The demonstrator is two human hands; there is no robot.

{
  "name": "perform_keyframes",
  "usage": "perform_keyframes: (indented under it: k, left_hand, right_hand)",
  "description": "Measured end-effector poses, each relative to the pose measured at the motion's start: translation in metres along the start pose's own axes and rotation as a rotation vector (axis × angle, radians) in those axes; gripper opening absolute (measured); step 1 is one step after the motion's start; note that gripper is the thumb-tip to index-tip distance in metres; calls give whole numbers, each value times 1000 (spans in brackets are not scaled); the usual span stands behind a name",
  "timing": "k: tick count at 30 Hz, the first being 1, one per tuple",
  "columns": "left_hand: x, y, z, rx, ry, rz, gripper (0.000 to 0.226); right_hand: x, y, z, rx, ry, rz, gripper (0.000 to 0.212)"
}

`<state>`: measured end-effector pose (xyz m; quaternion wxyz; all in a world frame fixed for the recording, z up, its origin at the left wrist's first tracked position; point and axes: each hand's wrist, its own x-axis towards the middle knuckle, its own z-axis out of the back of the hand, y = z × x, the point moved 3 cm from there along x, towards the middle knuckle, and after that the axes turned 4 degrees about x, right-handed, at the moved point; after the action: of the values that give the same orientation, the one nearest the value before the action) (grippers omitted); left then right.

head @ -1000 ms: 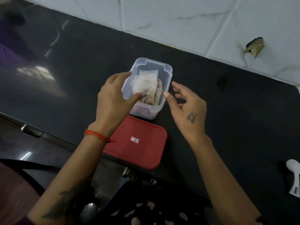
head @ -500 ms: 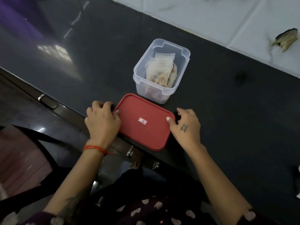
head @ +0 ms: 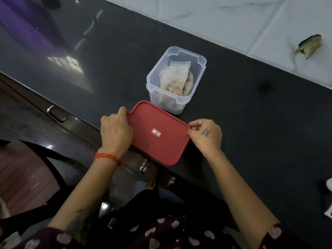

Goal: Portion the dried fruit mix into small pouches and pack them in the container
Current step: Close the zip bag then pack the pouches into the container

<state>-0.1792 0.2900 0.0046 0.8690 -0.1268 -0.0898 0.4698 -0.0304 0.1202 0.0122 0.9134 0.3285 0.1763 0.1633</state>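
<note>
A clear plastic container [head: 154, 76] stands open on the black counter, with several small pouches of dried fruit mix [head: 175, 78] upright inside. Just in front of it lies a red lid [head: 158, 133] with a small white sticker, its near corner over the counter's front edge. My left hand [head: 115, 131] grips the lid's left edge, fingers curled over it. My right hand [head: 206, 135] pinches the lid's right corner. Whether the lid is lifted off the counter is unclear.
The black counter [head: 251, 123] runs diagonally, with a white tiled wall [head: 233, 20] behind it and a dark chip in one tile [head: 309, 46]. A white object [head: 328, 184] sits at the far right edge. Drawer handles [head: 57, 112] show below the counter's front.
My hands left the container, dropped to the red lid and closed on its two ends. The view shifted, so the container now sits higher in frame.
</note>
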Motion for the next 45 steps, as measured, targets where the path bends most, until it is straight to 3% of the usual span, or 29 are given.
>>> perform_keyframes:
  k: [7, 11, 21, 24, 27, 31, 36, 42, 45]
  left_hand:
    - [-1, -10, 43, -55, 12, 17, 26]
    - [8, -21, 75, -112, -41, -51, 24]
    - [70, -66, 101, -311, -109, -232, 25]
    - [96, -83, 100, -481, -149, -286, 25]
    - [118, -97, 96, -651, -161, -252, 40]
    - [135, -106, 71, -915, 74, -77, 60]
    - [143, -111, 49, -761, 204, -187, 36]
    - [151, -111, 41, -596, 100, -233, 36]
    - [152, -106, 36, -596, 154, -221, 38]
  right_hand:
    - [-11, 6, 27, 300, 68, -127, 6]
    - [-16, 18, 49, 461, 189, -131, 7]
    - [-1, 49, 78, 582, 221, -6, 12]
    - [9, 53, 79, 658, 155, -32, 14]
    - [20, 55, 78, 815, 76, -89, 15]
    - [32, 59, 67, 986, -36, -167, 17]
    - [43, 62, 46, 1067, -141, -252, 19]
    - [46, 66, 32, 1127, -156, -313, 33]
    - [46, 67, 25, 1070, -199, -284, 35]
